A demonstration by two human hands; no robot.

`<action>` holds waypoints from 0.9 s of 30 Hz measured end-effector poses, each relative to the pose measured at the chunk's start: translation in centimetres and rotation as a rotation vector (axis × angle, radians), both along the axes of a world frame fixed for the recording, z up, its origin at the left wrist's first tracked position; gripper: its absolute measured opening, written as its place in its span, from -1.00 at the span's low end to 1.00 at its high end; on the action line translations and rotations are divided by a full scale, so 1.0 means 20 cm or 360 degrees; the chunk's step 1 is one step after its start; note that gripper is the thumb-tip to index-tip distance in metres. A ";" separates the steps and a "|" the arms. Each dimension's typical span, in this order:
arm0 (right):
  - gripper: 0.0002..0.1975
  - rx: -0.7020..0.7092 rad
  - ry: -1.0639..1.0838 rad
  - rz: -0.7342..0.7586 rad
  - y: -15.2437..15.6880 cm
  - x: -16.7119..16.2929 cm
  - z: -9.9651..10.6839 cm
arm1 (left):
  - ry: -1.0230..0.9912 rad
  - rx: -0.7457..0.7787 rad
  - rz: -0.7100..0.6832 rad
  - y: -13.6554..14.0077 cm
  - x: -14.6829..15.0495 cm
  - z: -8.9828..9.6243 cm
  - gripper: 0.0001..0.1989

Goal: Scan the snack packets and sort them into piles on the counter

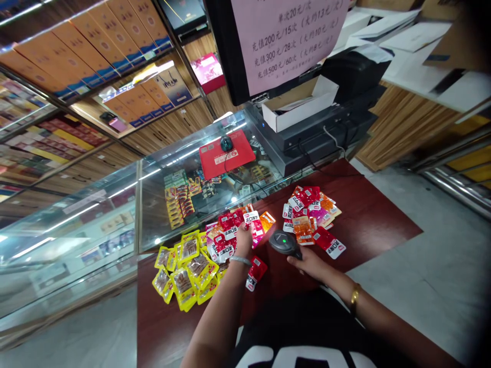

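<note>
In my left hand [244, 240] is a small red-and-white snack packet [252, 219], pinched at its edge over a mixed pile of red, pink and orange packets [226, 230]. My right hand [307, 260] is wrapped round the handle of a dark barcode scanner [283, 242], which shows a green light on top and points toward the left hand. One loose red packet [256, 271] lies just below my left wrist. Right of the scanner spreads a second pile of red, orange and pink packets [307, 209]. Yellow packets [192, 268] are heaped to the left.
Packets rest on a dark red tabletop [368, 230] against a glass display counter [153, 204]. Behind stand a red mouse pad [209, 163] with a mouse [226, 143], a monitor bearing a pink price sheet [284, 46], and an open white box [299, 110]. Shelves of boxes [95, 41] line the left.
</note>
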State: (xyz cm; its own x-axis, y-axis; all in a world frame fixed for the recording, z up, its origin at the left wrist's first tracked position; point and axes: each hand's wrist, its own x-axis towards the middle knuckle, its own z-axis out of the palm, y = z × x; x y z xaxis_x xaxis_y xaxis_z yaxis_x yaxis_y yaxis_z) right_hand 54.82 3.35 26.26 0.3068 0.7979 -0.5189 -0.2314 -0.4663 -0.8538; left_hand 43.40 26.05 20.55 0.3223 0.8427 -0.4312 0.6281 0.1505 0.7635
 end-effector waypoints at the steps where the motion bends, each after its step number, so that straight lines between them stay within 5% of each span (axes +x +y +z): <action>1: -0.42 0.0005 0.0011 -0.0004 0.00 0.00 0.00 | 0.0054 0.0057 0.0013 0.01 -0.02 0.00 -0.72; 7: -0.40 -0.0066 0.0063 -0.0024 -0.02 0.00 -0.01 | 0.0175 0.0311 0.0130 0.08 -0.14 0.06 -0.70; 10: -0.39 -0.0084 0.0048 -0.0066 -0.04 0.01 -0.03 | -0.0164 0.0098 0.0101 0.03 -0.06 0.09 -0.60; 14: -0.40 -0.0096 0.0007 -0.0040 -0.07 0.03 -0.06 | -0.0537 -0.0275 -0.0220 -0.06 0.15 0.11 -0.56; 22: -0.42 -0.0116 -0.0039 -0.0064 -0.08 0.03 -0.03 | 0.0751 0.0555 -0.0714 0.06 0.18 0.07 -0.46; 27: -0.43 -0.0106 -0.0048 -0.0045 -0.10 0.03 -0.04 | 0.0674 0.0290 -0.0858 0.11 0.15 0.00 -0.84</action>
State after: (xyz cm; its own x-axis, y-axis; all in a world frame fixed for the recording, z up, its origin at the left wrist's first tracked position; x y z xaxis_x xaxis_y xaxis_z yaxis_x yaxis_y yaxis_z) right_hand 55.33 1.44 25.52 0.3451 0.7527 -0.5607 -0.2195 -0.5161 -0.8279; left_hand 46.32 28.30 20.52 0.5506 0.6836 -0.4791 0.8276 -0.3718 0.4205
